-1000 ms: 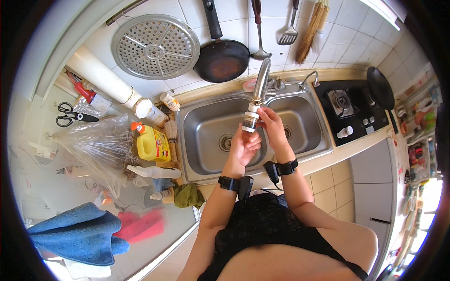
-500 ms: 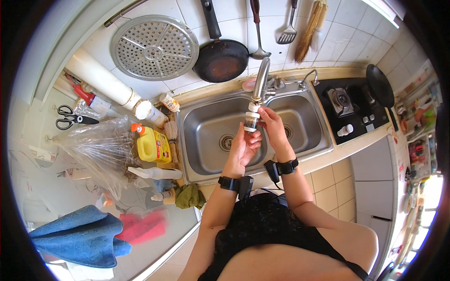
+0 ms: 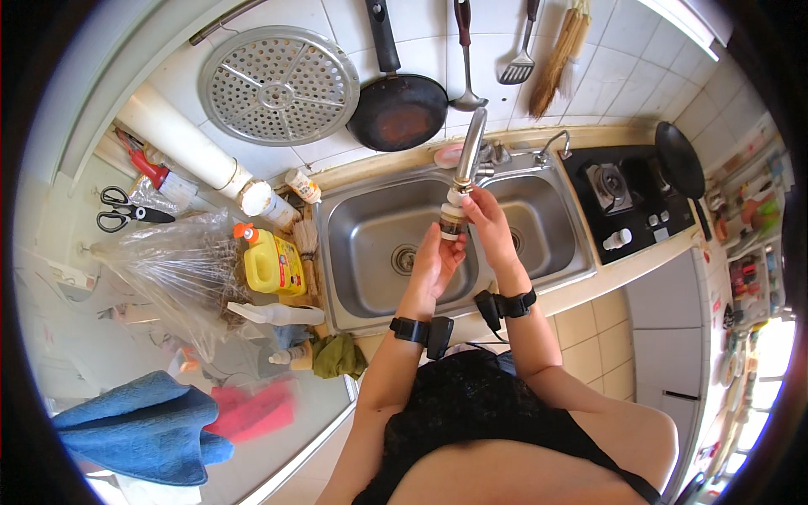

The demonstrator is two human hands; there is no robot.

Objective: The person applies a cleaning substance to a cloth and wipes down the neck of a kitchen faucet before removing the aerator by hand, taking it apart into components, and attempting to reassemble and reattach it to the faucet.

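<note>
At the end of the chrome tap spout (image 3: pixel 474 151) hangs a small tap filter (image 3: pixel 452 222), with white collars and a see-through body that has something dark inside. My left hand (image 3: pixel 439 263) grips its lower part from below, fingers curled around it. Higher up, my right hand (image 3: pixel 491 225) pinches near the white collar (image 3: pixel 457 197), where the filter meets the spout. Both hands are over the divider of a double steel sink (image 3: pixel 364 252). A black band with a small box is strapped to each wrist.
On the left stand a yellow jug (image 3: pixel 273 263) with an orange cap, a white bottle (image 3: pixel 278 314) and a green cloth (image 3: pixel 338 356). A gas hob (image 3: pixel 627 198) lies to the right. A frying pan (image 3: pixel 397 114) and a perforated steamer plate (image 3: pixel 280 86) hang on the tiled wall.
The filter tilts slightly, and my left hand has shifted a little to the left with it. My right hand keeps its hold near the collar. The whole view has moved slightly.
</note>
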